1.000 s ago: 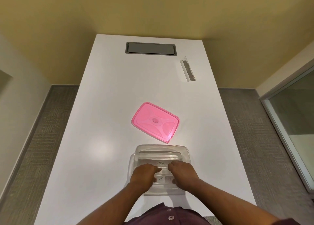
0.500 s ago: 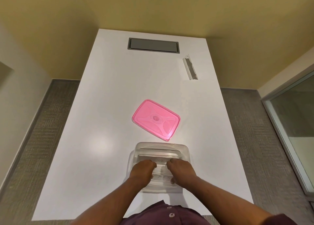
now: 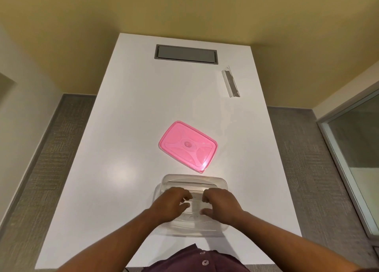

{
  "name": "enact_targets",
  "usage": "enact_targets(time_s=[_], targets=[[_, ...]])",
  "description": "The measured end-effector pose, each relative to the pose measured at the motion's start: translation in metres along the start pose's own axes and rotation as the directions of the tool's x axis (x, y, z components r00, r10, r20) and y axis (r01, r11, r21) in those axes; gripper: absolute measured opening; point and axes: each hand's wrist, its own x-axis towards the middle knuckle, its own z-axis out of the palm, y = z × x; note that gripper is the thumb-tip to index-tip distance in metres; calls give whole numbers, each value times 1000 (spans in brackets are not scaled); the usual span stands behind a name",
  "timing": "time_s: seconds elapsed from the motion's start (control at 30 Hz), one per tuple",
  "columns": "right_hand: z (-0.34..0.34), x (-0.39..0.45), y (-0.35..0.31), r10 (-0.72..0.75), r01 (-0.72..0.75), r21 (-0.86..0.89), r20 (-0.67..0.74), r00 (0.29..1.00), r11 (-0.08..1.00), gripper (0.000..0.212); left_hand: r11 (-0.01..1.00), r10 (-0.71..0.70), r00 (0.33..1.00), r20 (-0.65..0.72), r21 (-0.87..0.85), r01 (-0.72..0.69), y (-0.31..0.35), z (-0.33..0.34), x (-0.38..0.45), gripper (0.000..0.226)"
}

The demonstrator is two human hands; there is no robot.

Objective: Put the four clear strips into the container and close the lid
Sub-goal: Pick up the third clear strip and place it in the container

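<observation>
Both hands stay inside the container; lid unmoved.

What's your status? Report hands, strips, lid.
Both hands, left and right, down inside clear container, arranging strips. One strip out, far right. Pink lid off. Nothing blocking.

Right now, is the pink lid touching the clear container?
Apart. The head view shows a strip of white table between the pink lid's near corner and the clear container's far rim.
</observation>
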Motion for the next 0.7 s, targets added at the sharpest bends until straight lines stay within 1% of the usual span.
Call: enact_targets(time_s=[0.07,0.1,0.17,0.2,0.27,0.3,0.37,0.43,0.5,0.57,0.63,0.7], targets=[[-16,5,2,19,-10,158,-56,998,987,23,985,-26,995,-94,-172,9,7,-15,6,15],[-24,9,4,39,-19,227,-85,996,974,20,965,-61,987,-146,-261,21,9,-22,11,13],[-38,17,8,104,-45,348,-152,983,936,18,904,-144,960,-241,-427,28,14,-34,24,16],[-45,22,10,145,-57,410,-187,972,910,17,877,-181,939,-294,-480,19,14,-40,30,17],[-57,36,17,240,-87,512,-242,940,855,15,863,-233,888,-396,-504,2,12,-53,47,14],[-64,44,21,286,-105,550,-254,924,828,15,874,-245,868,-432,-486,4,8,-61,56,13],[-79,63,34,358,-131,628,-250,899,767,12,918,-241,845,-478,-395,39,-1,-76,75,12],[-96,85,51,416,-152,687,-236,878,711,10,952,-228,840,-492,-292,88,-11,-91,95,13],[-112,109,72,469,-180,711,-231,852,679,7,966,-237,836,-494,-211,149,-21,-105,114,13],[-128,133,92,510,-213,715,-229,829,666,5,977,-212,848,-486,-98,189,-33,-116,131,14],[-143,160,111,521,-234,697,-230,822,678,5,982,-141,874,-464,49,184,-47,-129,150,14],[-158,186,128,518,-244,676,-236,822,695,6,972,-80,890,-448,162,169,-62,-144,169,17]])
